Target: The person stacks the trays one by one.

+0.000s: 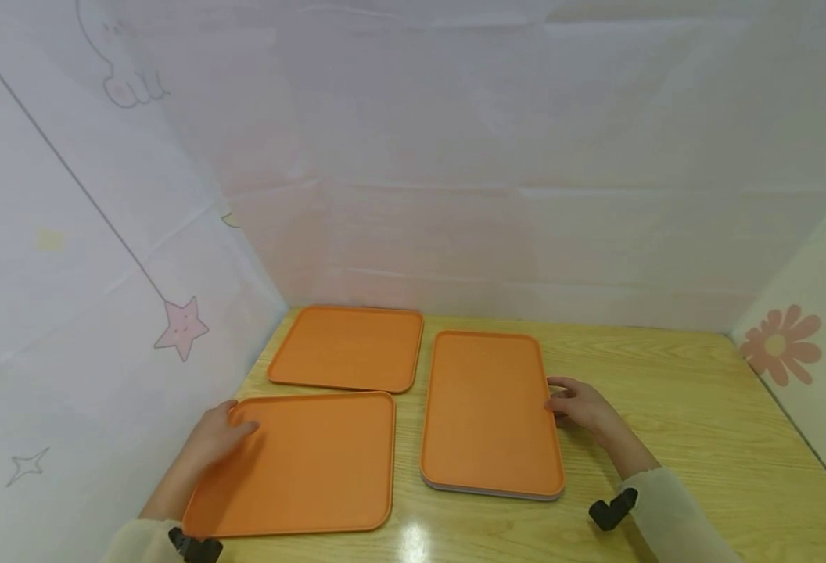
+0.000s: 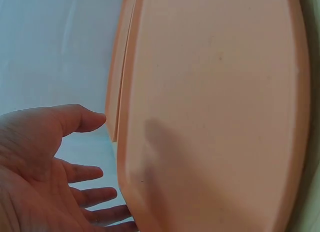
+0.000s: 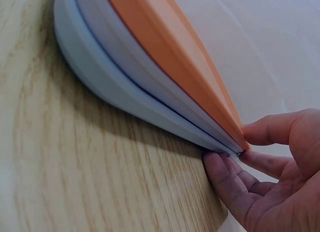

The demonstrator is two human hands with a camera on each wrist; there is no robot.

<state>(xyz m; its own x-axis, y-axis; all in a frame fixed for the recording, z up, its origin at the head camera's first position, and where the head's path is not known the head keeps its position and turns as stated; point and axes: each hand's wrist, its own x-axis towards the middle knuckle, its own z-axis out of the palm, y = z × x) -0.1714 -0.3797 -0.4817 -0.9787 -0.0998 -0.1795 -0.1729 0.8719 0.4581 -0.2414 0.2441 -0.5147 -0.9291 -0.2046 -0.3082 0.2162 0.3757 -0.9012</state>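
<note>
A stack on the right has an orange tray [image 1: 490,407] on top of pale grey-white trays [image 3: 115,81]. My right hand [image 1: 582,407] is at the right edge of the stack. In the right wrist view its thumb and index finger pinch the orange tray's rim, while the other fingers bend against the lower trays' edge. Another orange tray [image 1: 307,465] lies flat at the front left. Beside its left edge is my left hand [image 1: 212,442], thumb apart and fingers stretched out; in the left wrist view the fingertips are close to the rim, and contact is unclear.
A further orange tray [image 1: 350,348] lies at the back left, just behind the front-left one. The wooden table [image 1: 666,367] extends to the right of the stack. Printed pale sheets [image 1: 490,195] stand around the table at the back and both sides.
</note>
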